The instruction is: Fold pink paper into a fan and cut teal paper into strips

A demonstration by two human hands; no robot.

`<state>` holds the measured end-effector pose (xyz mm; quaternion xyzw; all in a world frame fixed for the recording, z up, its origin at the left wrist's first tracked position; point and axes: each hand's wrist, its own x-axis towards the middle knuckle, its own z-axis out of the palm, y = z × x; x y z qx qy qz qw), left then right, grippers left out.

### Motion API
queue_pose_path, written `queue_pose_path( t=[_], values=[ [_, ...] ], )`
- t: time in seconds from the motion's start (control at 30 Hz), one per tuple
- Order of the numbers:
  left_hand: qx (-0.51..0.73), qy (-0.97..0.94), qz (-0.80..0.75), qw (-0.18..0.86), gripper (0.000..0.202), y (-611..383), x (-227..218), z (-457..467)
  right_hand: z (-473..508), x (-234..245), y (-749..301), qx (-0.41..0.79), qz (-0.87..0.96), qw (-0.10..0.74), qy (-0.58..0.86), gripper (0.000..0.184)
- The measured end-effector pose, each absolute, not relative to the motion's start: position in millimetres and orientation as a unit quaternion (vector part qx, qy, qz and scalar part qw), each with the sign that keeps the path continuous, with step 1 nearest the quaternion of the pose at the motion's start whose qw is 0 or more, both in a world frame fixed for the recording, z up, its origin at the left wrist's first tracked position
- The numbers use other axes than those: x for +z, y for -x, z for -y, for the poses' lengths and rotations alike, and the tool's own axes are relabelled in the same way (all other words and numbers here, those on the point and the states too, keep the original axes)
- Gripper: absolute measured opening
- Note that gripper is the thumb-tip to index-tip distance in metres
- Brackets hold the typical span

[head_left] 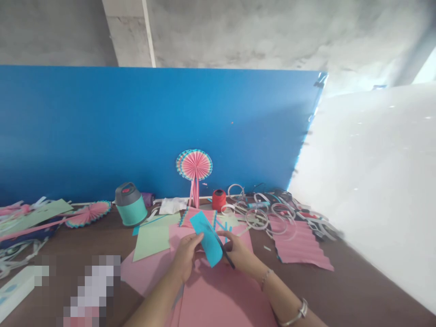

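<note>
My left hand pinches a blue strip of paper by its left edge and holds it up, tilted, over pink sheets. Closed around a slim black tool is my right hand; the tool lies along the paper's right edge and looks like scissors, though its handles are partly hidden. Just beyond my hands lies a pleated pink piece with blue edging. Thin blue paper strips rest behind my right hand.
A round pleated pink fan stands against the blue panel. A red thread spool, a teal-and-grey container and white rings line the back. Pale green paper lies left, corrugated pink paper right.
</note>
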<state>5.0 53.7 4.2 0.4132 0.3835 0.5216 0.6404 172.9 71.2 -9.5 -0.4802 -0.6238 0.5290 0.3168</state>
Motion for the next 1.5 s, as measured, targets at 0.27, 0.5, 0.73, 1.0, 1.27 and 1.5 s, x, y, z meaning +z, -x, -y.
queue_pose_path(
  t=[0.27, 0.5, 0.73, 1.0, 1.27, 1.5],
  values=[
    [0.518, -0.416, -0.391, 0.636, 0.041, -5.8, 7.5, -52.5, -72.1, -10.9, -171.0, 0.535, 0.613, 0.323, 0.483, 0.06],
    [0.518, -0.419, -0.386, 0.638, 0.039, -3.7, 4.4, -53.6, -71.1, -7.5, -170.7, 0.54, 0.609, 0.323, 0.483, 0.058],
    [0.513, -0.424, -0.386, 0.639, 0.041, -4.7, 5.9, -53.3, -71.1, -7.8, -169.3, 0.543, 0.604, 0.325, 0.484, 0.055],
    [0.514, -0.416, -0.392, 0.639, 0.038, -4.8, 5.6, -54.0, -69.5, -3.8, -169.5, 0.529, 0.613, 0.321, 0.491, 0.053],
    [0.511, -0.406, -0.404, 0.641, 0.039, -4.1, 5.9, -53.8, -69.9, -3.8, -169.2, 0.528, 0.608, 0.315, 0.502, 0.052],
    [0.512, -0.409, -0.397, 0.643, 0.039, -4.2, 4.3, -54.4, -70.7, -7.0, -169.3, 0.517, 0.62, 0.308, 0.504, 0.05]
  ],
)
